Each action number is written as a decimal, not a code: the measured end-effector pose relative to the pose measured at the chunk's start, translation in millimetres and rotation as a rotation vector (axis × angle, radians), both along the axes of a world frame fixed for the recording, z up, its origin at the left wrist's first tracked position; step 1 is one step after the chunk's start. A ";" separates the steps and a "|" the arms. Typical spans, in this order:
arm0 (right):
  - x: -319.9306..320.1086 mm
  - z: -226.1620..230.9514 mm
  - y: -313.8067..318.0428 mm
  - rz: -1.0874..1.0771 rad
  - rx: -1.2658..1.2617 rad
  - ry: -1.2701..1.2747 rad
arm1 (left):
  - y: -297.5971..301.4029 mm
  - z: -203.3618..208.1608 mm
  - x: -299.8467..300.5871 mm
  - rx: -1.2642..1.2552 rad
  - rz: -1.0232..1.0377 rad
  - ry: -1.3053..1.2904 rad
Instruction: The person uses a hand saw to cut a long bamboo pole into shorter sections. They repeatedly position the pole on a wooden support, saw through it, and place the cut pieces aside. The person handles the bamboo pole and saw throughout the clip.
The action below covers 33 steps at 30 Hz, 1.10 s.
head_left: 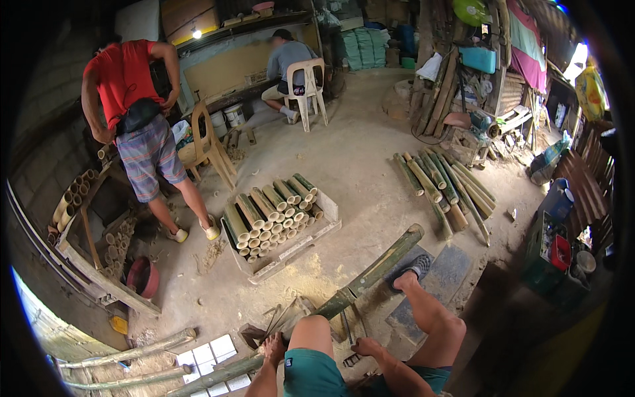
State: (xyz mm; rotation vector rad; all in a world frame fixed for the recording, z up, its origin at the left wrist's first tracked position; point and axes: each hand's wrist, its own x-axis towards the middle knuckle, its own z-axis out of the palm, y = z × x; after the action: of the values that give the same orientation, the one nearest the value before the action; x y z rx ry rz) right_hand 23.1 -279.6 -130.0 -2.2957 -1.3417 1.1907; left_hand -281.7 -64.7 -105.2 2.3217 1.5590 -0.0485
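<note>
Head view: a long green bamboo pole point(380, 266) slants along the floor point(350, 178) past the left knee point(312, 327), the left hand point(272, 349) at its near stretch, can't tell whether those fingers clamp it; the right hand point(368, 347) has fingers closed on what looks like a thin dark metal-framed hand saw point(346, 328), partly hidden. My take: brace pole firmly, saw square, long light strokes, knee well clear.

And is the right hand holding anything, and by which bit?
The right hand seems to grip what looks like a saw by its near end.
</note>
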 end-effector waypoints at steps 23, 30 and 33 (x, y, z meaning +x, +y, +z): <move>1.4 -9.9 1.8 0.017 -0.064 0.042 | 2.1 -5.4 -2.0 -0.001 0.001 -0.019; 5.3 -18.2 3.6 0.069 -0.071 0.032 | -2.3 -1.3 -0.8 0.014 -0.010 -0.026; 5.1 -19.2 3.3 0.062 -0.043 0.015 | -2.0 -4.1 -2.8 0.025 -0.015 -0.021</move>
State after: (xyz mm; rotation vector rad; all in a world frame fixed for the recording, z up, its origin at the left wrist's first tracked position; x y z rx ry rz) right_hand 28.2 -276.3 -149.3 -2.2852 -1.4048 1.2656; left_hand -284.5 -66.7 -109.4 2.3455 1.5406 -0.0077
